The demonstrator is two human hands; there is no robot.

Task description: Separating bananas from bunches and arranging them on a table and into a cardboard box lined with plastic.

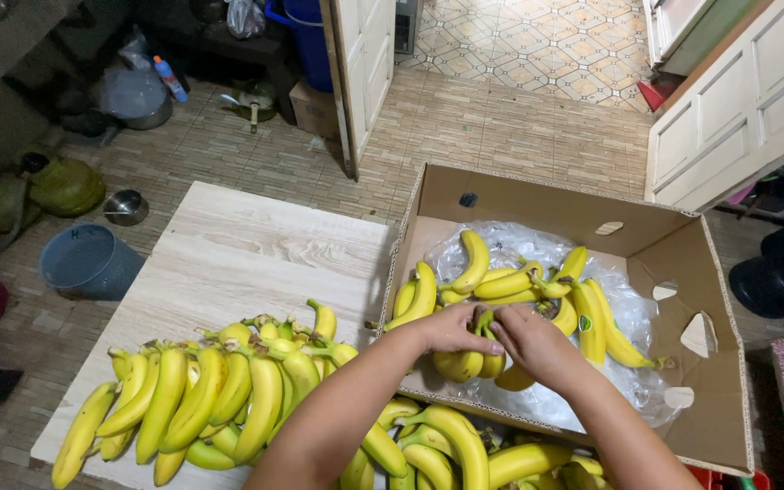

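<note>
Head view: both hands, left (451, 331) and right (534, 343), close fingers on a banana bunch (471, 361) inside the box (537, 195).

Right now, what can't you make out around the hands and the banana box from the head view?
Head view only:
- Stem of the banana bunch: covered by the left hand and right hand, so each grip is unclear.
- Bottom of the cardboard box: hidden under the plastic liner and bananas.
- Bananas on the wooden table: the nearest ones are cut off by the bottom edge.
</note>
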